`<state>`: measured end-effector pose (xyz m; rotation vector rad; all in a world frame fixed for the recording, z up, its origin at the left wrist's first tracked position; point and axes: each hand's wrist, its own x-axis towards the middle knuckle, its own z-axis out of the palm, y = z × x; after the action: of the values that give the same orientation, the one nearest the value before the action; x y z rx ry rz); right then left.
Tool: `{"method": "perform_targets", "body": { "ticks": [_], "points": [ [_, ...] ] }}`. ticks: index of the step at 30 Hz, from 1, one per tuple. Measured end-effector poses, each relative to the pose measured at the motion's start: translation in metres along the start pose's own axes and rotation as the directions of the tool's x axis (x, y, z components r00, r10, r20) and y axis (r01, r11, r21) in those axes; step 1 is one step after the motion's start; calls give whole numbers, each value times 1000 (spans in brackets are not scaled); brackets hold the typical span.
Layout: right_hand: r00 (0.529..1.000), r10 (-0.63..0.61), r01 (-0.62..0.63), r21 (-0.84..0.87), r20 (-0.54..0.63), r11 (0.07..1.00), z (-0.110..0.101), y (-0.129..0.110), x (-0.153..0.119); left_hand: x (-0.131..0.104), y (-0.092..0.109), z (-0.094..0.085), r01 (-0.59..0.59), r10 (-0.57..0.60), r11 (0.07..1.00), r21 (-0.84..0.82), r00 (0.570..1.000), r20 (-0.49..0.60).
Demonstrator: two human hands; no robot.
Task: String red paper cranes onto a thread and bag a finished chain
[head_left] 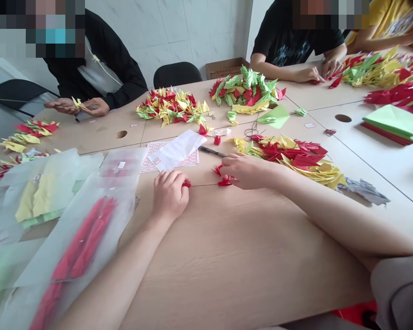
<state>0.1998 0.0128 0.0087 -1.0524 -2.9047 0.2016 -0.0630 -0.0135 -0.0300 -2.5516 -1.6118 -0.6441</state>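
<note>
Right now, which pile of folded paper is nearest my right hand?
The mainly red and yellow pile just beyond your right hand; the mostly green pile and multicoloured pile lie farther off, like the rest.

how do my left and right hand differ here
The left hand is curled with just a bit of red paper showing, while the right hand has more red folded paper visible at its fingers.
The left hand is near the white sheet; the right hand is beside the dark pen.
Both are bare, with a thin dark thread between them.
</note>
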Motion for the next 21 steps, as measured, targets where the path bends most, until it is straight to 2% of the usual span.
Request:
{"method": "perform_targets", "body": {
  "ticks": [2,5,7,9,10,12,14,15,17,21],
  "points": [
    [996,-48,49,6,-76,999,6,0,3,0,5,-1,-27,24,997,-76,999,-35],
    [980,-93,103,49,-177,993,14,-3,8,-3,17,-1,-65,49,934,-352,997,-54],
    [968,-103,134,123,-227,983,19,-7,11,-6,26,3,17,-4,860,-511,1000,26],
    [959,-97,157,216,-265,964,24,-13,13,-9,32,9,173,-108,777,-606,984,144],
    [956,-84,160,256,-282,953,27,-15,14,-10,33,12,264,-161,703,-661,964,213],
    [945,-65,166,298,-321,940,33,-19,15,-11,32,17,417,-239,496,-761,909,342],
    [926,-89,203,283,-367,937,39,-20,15,-9,29,19,488,-268,297,-821,868,419],
    [915,-114,229,265,-387,937,41,-19,15,-8,28,20,497,-272,234,-835,859,435],
    [898,-144,259,234,-416,937,46,-17,16,-5,26,18,500,-273,175,-848,852,446],
    [882,-110,225,203,-458,953,48,-12,16,-2,26,14,520,-284,157,-840,838,466]
  ]
}}
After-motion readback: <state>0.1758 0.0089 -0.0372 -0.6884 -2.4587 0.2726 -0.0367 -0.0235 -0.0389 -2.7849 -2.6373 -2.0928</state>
